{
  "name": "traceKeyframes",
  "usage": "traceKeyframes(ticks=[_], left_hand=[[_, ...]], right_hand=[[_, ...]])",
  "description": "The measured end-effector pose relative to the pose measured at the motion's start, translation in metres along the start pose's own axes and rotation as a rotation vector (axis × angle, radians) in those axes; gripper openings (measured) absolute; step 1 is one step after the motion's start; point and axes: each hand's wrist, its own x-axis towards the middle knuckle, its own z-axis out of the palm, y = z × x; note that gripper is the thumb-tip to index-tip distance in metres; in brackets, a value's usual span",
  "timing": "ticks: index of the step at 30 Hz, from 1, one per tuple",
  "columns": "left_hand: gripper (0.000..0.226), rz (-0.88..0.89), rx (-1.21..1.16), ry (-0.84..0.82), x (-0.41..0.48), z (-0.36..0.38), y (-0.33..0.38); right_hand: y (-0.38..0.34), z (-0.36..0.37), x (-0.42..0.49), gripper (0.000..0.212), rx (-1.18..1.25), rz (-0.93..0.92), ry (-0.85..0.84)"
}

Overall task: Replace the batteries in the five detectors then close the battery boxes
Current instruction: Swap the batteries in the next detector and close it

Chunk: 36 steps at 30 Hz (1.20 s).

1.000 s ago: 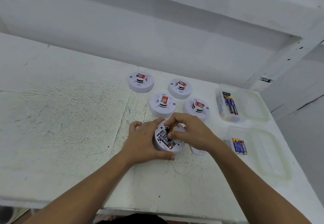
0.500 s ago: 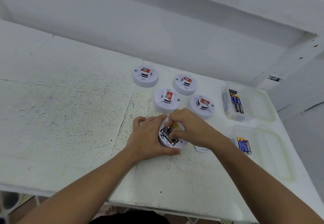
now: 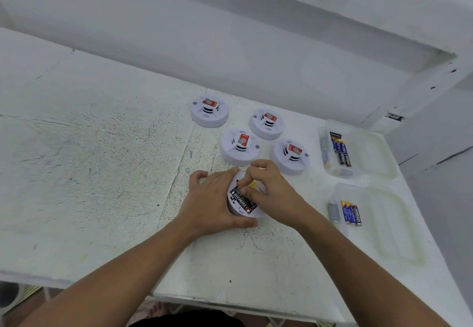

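Looks like the battery swap on this unit is mid-way, so my two cents: the left hand (image 3: 212, 198) should only brace, pressing the open detector (image 3: 240, 214) flat so it can't spin or skid. The right hand (image 3: 273, 188) works one end of the black battery (image 3: 242, 200) against the spring. Lift from the free end, don't pry sideways on the contacts. Pose-wise, the left hand wraps the detector's left side, fingers curled over the far rim and thumb hooked along the near rim. The detector lies belly up between both hands, battery box uncovered. The right hand comes in from the detector's right, fingertips bunched together and pinching at the far end of that battery. Four other detectors (image 3: 239, 147) sit just behind it, and two trays of loose cells lie to its right: far tray (image 3: 371, 155) and near tray (image 3: 384, 219).
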Motion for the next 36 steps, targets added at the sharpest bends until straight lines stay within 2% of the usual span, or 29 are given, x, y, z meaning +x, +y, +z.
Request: traceKeyframes(ticks=[5,7,11,18,27,36], left_hand=[[0.102,0.007,-0.041,0.021,-0.001,-0.003,0.003],[0.104,0.003,-0.046,0.027,-0.001,-0.003,0.004],[0.104,0.003,-0.044,0.038,-0.002,-0.001,0.003],[0.102,-0.01,-0.039,0.037,0.0,0.001,0.002],[0.098,-0.017,-0.053,0.019,-0.002,0.0,0.004],[0.097,-0.022,-0.099,0.009,-0.001,-0.004,0.004]], right_hand=[[-0.001,0.003,0.0,0.022,0.088,0.088,0.047],[0.001,0.003,0.0,0.032,0.157,0.125,0.059],[0.001,0.005,0.003,0.052,0.15,0.182,0.075],[0.004,0.008,0.008,0.04,0.129,0.153,0.095],[0.006,0.013,0.013,0.038,0.092,0.146,0.117],[0.007,0.01,0.004,0.046,0.186,0.145,0.133]])
